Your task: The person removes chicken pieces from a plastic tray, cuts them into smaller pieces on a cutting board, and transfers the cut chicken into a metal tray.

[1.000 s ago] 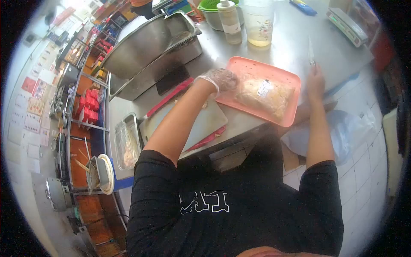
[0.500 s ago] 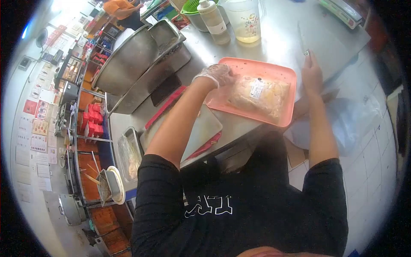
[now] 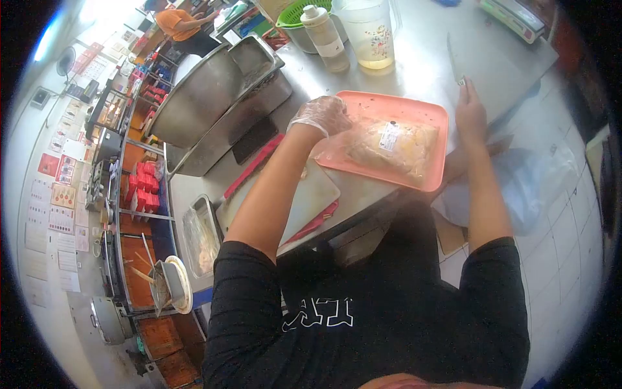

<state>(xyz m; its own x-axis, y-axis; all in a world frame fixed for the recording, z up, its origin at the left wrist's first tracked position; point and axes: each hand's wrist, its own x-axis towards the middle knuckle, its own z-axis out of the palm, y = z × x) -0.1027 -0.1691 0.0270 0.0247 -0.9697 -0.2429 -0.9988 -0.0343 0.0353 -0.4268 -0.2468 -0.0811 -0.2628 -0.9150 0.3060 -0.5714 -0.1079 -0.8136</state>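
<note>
My left hand [image 3: 324,117], in a clear plastic glove, is closed on the gathered end of a plastic bag [image 3: 409,144] at the tray's left side. The bag is filled with pale, raw-looking meat and bears a white label. It lies in a shallow pink tray [image 3: 395,101]. On the tray's right, my bare right hand [image 3: 472,113] grips a knife [image 3: 453,58] by its handle, the thin blade pointing away from me. The blade is apart from the bag.
Behind the tray stand a squeeze bottle [image 3: 326,40], a clear jug [image 3: 367,39] and a green basket [image 3: 304,14]. Large metal pans [image 3: 207,91] stand at left, near a cutting board [image 3: 311,194]. A scale [image 3: 515,19] sits far right. A person in orange [image 3: 178,23] is in the background.
The view has shifted slightly. My left hand, still on the bag's end, has turned a little, with its fingers curled tighter. My right hand keeps the knife in nearly the same place.
</note>
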